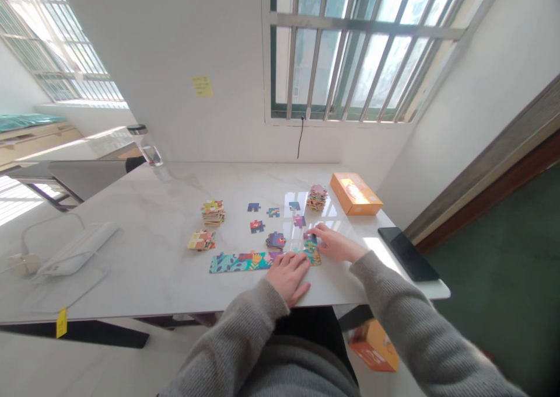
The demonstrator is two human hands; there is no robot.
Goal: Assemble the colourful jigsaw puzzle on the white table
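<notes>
A joined strip of colourful jigsaw puzzle pieces (pixel 245 262) lies along the front of the white table. My left hand (pixel 289 275) rests flat on the strip's right part, fingers stretched out, covering some of it. At the strip's right end, my right hand (pixel 336 243) has thumb and index finger around a puzzle piece (pixel 311 243), partly hidden by the fingers. A small stack of purple pieces (pixel 275 240) sits just above the strip. Loose pieces lie beyond it, among them a red one (pixel 257 226), a pink-purple one (pixel 299 220) and a dark blue one (pixel 254 207).
Taller piece stacks stand at left (pixel 213 213) and right (pixel 317 198), with a low pile (pixel 202 240) nearer. An orange box (pixel 356 194) and a black phone-like slab (pixel 408 254) are on the right. A bottle (pixel 147 146) and a white power strip (pixel 79 249) are left.
</notes>
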